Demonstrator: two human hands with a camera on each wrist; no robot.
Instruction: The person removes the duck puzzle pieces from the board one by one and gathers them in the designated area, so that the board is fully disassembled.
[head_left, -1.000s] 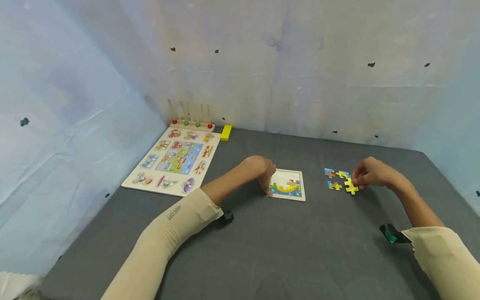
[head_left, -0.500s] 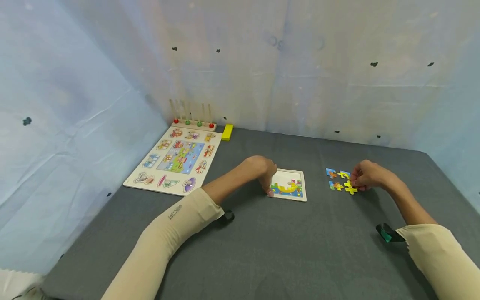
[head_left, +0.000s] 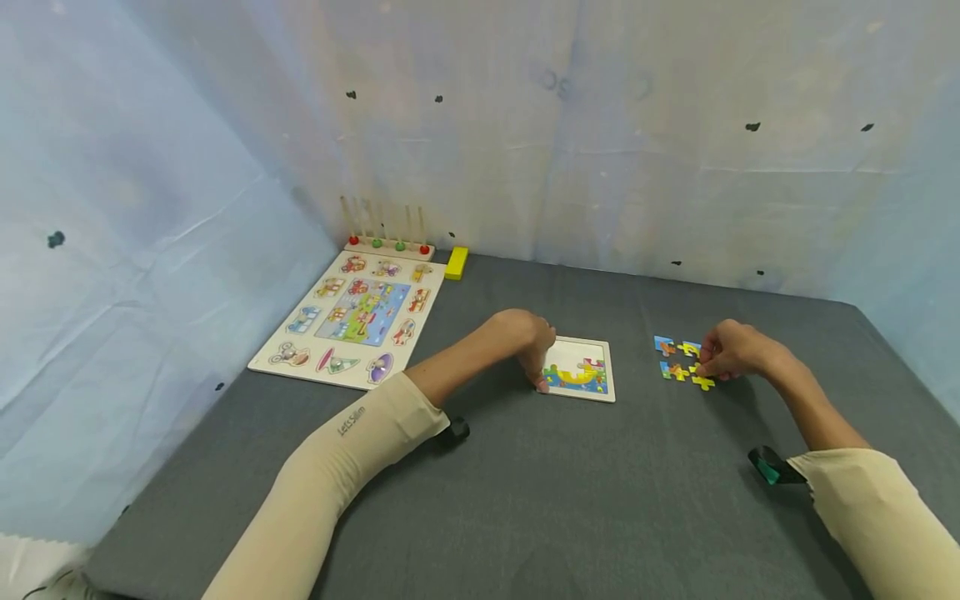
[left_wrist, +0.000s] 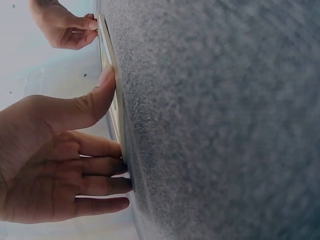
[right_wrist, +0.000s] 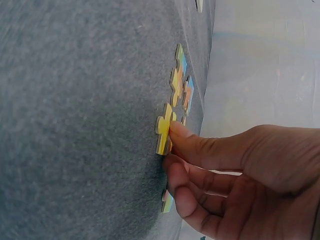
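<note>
My left hand (head_left: 533,348) holds a small wooden puzzle tray (head_left: 611,372) by its left side. In the left wrist view the thumb presses on the tray's edge (left_wrist: 119,95), and the other fingers reach along its side to the cloth. Joined pieces with a yellow curve (head_left: 576,379) fill the lower part of the tray; its upper part is bare. To the right, my right hand (head_left: 731,348) pinches a yellow puzzle piece (right_wrist: 162,129) low over the table. Several loose pieces lie beside it, including a blue and brown one (head_left: 663,344).
A large wooden picture board (head_left: 281,362) lies at the left. Behind it stands a pegged bead counter (head_left: 390,248), with a yellow block (head_left: 456,263) next to it. A pale hanging sheet (head_left: 600,167) rises along the back of the grey table (head_left: 570,500).
My right hand has shifted slightly left, and its fingertips sit further over the yellow piece. My left hand stays at the tray. The head view has moved a little.
</note>
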